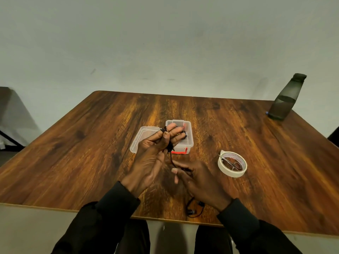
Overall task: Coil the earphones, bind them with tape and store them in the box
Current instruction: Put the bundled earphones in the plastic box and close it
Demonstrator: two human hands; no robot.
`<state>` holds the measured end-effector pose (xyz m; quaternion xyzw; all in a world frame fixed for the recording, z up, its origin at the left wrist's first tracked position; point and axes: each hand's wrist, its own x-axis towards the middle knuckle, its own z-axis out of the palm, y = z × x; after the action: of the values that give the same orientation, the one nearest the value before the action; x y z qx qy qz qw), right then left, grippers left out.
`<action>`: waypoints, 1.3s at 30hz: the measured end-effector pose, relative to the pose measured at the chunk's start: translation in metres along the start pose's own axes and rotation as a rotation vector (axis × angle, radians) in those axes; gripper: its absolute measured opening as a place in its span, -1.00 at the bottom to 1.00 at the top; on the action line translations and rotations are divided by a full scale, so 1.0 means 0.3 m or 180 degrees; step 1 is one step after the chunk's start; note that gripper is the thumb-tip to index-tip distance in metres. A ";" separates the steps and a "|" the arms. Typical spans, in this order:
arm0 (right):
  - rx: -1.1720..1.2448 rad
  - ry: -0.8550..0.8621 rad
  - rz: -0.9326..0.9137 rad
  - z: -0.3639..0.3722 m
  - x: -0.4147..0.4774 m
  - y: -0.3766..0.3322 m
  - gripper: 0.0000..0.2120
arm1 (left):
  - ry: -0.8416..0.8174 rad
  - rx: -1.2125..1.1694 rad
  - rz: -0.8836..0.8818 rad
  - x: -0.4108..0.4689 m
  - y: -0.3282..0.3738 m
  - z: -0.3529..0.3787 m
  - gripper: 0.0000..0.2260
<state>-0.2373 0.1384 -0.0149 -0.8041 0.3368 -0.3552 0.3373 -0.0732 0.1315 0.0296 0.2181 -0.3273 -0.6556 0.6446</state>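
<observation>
The left hand [152, 156] holds the black wired earphones [169, 147], the cord looped round its curled fingers and its thumb pressing the loops. Just below, the right hand [200, 180] loosely pinches the trailing cord. The clear plastic box [189, 142] sits open just beyond the left fingertips.

Far half is plain off-white wall [165, 43] with a few faint scuffs low down. Table [256, 162]: dark wood-grain top, pale edge strip, rounded far-left corner, far edge running along the wall. Light is soft and even, with a warm sheen down the middle of the top. Far-right corner of the table: smoky grey bottle [286, 99] standing, dark cap, darker in its lower part. Far left: second piece of furniture [9, 114], pale with a black frame bar, mostly cut off. Dark shape [334, 136] at the right edge, can't tell what. Pale floor [36, 228] below the near edge.
</observation>
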 end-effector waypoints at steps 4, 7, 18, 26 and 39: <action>-0.1080 -0.0418 -0.0209 -0.014 -0.015 0.015 -0.87 | 0.0205 0.0366 0.0180 0.017 -0.029 -0.009 -0.73; -0.1686 -0.0392 -0.0458 -0.051 0.001 0.000 -0.87 | 0.0303 0.1753 0.0545 0.014 -0.066 -0.041 -0.78; -0.2130 0.0662 -0.0980 -0.216 0.148 -0.094 -0.87 | -0.0130 0.2607 0.0166 -0.026 -0.079 -0.043 -0.53; 0.0358 0.0830 0.0205 -0.161 0.182 -0.021 -0.81 | -0.0540 0.0547 -0.0236 -0.029 -0.029 -0.002 -0.79; -0.1611 -0.0714 -0.0190 -0.025 -0.003 -0.054 -0.55 | -0.0278 0.0283 0.0275 0.078 0.052 0.005 -0.74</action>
<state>-0.2389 0.1458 0.0014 -0.9067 0.3515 -0.1783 0.1503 -0.0650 0.1094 0.0450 0.2033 -0.3930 -0.6208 0.6471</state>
